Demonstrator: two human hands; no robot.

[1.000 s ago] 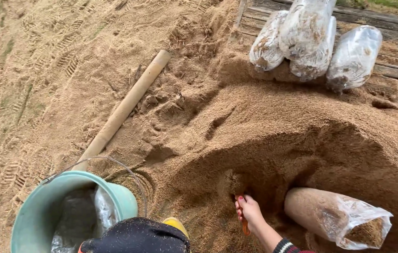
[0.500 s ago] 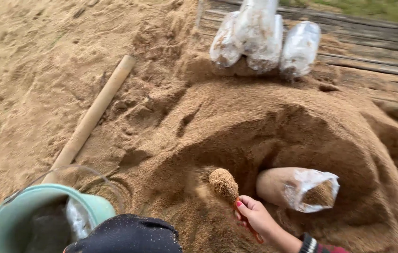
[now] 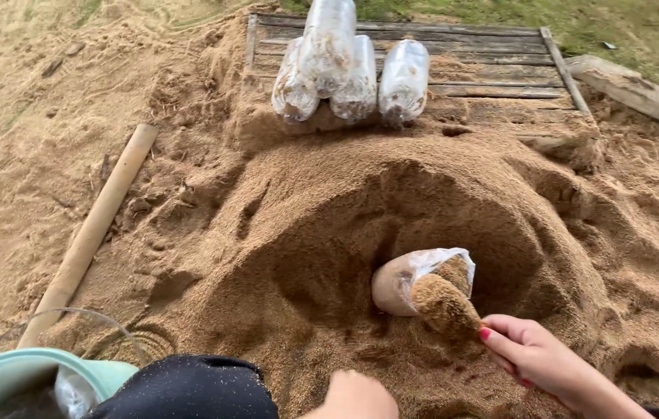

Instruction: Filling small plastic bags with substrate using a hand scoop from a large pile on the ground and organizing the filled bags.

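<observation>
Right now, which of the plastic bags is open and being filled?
The bag lying in the sawdust hollow, by the right hand; the other bags sit on the wooden pallet.

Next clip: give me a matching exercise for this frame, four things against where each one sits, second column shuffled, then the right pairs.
Things:
1. clear bag lying open
2. three filled bags
3. green bucket
4. wooden pole

Places:
A. bottom left corner
B. on the wooden pallet at the top
C. in the hollow of the sawdust heap, by the right hand
D. on the ground left of the heap

Pairs: 1-C, 2-B, 3-A, 4-D
</observation>
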